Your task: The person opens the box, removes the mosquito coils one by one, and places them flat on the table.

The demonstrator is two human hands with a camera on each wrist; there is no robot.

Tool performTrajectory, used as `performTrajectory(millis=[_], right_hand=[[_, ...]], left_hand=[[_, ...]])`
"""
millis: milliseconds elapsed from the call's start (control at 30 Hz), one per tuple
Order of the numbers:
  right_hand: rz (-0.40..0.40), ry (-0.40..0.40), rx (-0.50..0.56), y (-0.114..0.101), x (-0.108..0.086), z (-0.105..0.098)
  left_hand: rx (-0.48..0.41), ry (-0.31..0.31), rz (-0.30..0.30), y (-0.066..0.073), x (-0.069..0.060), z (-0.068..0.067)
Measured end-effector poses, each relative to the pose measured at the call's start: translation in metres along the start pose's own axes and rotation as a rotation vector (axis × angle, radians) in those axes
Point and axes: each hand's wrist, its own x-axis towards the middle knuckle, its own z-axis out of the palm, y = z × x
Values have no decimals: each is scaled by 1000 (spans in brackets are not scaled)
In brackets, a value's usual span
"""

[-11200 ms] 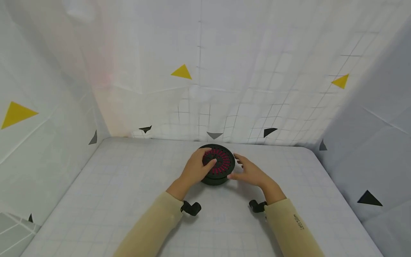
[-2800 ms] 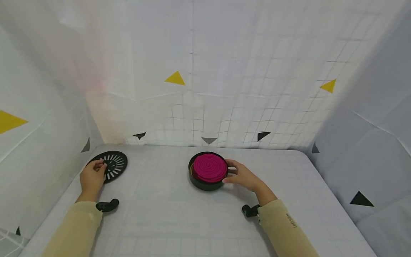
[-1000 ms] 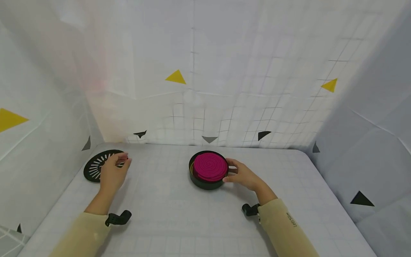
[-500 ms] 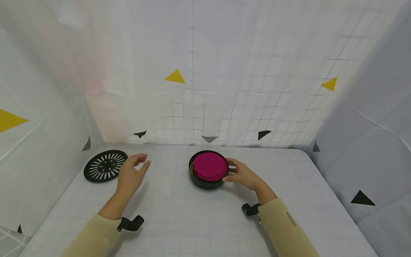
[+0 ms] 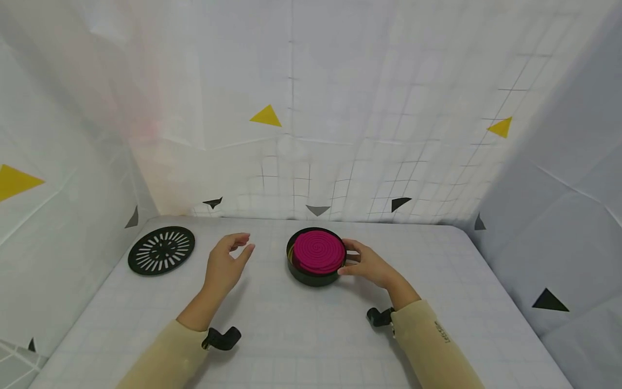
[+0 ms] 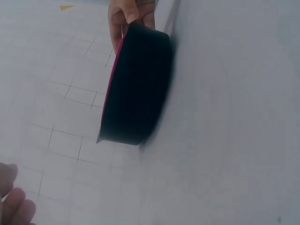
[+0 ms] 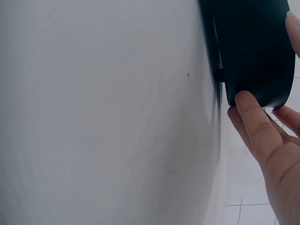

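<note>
A round dark mosquito coil box (image 5: 311, 280) sits at mid-table without its cover, filled with a stack of pink spiral mosquito coils (image 5: 318, 252). My right hand (image 5: 371, 266) holds the box's right side, thumb toward me and fingers on the far side; the right wrist view shows its fingertips (image 7: 251, 105) on the dark wall. My left hand (image 5: 228, 263) hovers over the table left of the box, thumb and fingers apart, holding nothing. At the far left lies the slotted black lid (image 5: 162, 250), flat on the table.
A white gridded sheet covers the table (image 5: 291, 335), with white sheet walls at the back and both sides. Yellow and black triangle markers are on the walls. A small black camera sits on each wrist.
The lid came off the box and was set down at the far left. My left hand has let go of it and moved right toward the box. The right hand stays at the box.
</note>
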Motion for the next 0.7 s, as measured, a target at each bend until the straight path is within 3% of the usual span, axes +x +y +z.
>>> performTrajectory(millis=[700], right_hand=[[0, 4, 13, -2, -1, 1]], left_hand=[[-81, -58, -27, 13, 3, 42]])
